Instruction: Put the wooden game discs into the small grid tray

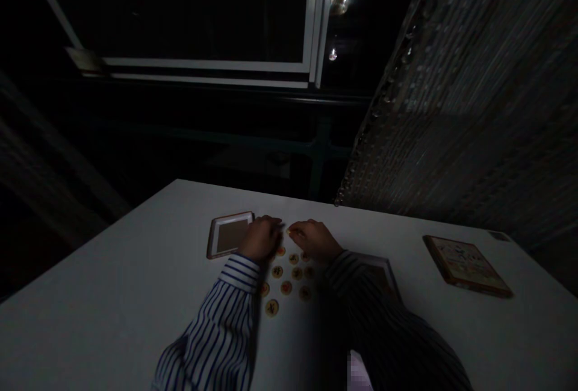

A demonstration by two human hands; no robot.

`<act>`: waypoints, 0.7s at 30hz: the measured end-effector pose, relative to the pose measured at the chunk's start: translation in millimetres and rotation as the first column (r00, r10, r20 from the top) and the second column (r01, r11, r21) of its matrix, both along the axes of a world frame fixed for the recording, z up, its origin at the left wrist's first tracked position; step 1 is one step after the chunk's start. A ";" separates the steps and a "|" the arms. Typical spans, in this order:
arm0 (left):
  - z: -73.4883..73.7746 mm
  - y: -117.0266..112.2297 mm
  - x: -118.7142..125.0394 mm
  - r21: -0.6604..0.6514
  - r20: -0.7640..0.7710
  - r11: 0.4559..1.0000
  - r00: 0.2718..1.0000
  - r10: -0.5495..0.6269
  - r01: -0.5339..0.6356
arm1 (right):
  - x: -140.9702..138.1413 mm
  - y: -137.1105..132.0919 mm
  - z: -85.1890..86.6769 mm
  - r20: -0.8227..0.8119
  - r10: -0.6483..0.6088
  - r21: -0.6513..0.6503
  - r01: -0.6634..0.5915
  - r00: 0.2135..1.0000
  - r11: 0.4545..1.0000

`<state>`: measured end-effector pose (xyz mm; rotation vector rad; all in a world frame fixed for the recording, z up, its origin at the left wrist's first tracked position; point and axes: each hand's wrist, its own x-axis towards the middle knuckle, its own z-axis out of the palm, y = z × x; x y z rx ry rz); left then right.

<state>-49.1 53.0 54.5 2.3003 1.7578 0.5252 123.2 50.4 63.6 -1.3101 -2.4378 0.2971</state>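
Several round Chinese chess pieces [277, 272], pale with dark or red characters, lie loosely on the white table between my forearms. My right hand [316, 239] is closed in a pinch just beyond them, on a Chinese chess piece [288, 232] whose pale edge shows at the fingertips. Opposite it, my left hand [262, 237] is near the inner side of a shallow tray [211, 240] and partly covers it. One left finger stretches toward the right hand; the others are bent and partly hidden, with nothing visible in them.
Another shallow frame or tray [389, 276] is partly hidden under my right sleeve. A flat decorated box [467, 263] lies on the right of the table [135, 276]. Beyond the far edge are a white-framed window [208, 65] and a hanging bead curtain [433, 126]. The light is dim.
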 end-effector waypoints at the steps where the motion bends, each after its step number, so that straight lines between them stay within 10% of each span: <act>1: 0.1 0.4 0.1 0.028 0.050 1.000 0.999 -0.014 0.012 | 1.2 1.6 0.6 -0.096 -0.003 -0.045 -0.001 0.995 0.999; 9: 7.1 -3.6 6.2 0.088 0.272 0.993 0.958 -0.097 0.076 | 3.1 13.4 -6.6 -0.622 -0.127 -0.324 -0.105 0.773 0.940; 21: 15.9 -11.3 22.5 0.191 0.336 0.979 0.932 -0.133 0.071 | 7.6 11.2 2.5 -0.666 -0.244 -0.447 -0.116 0.705 0.887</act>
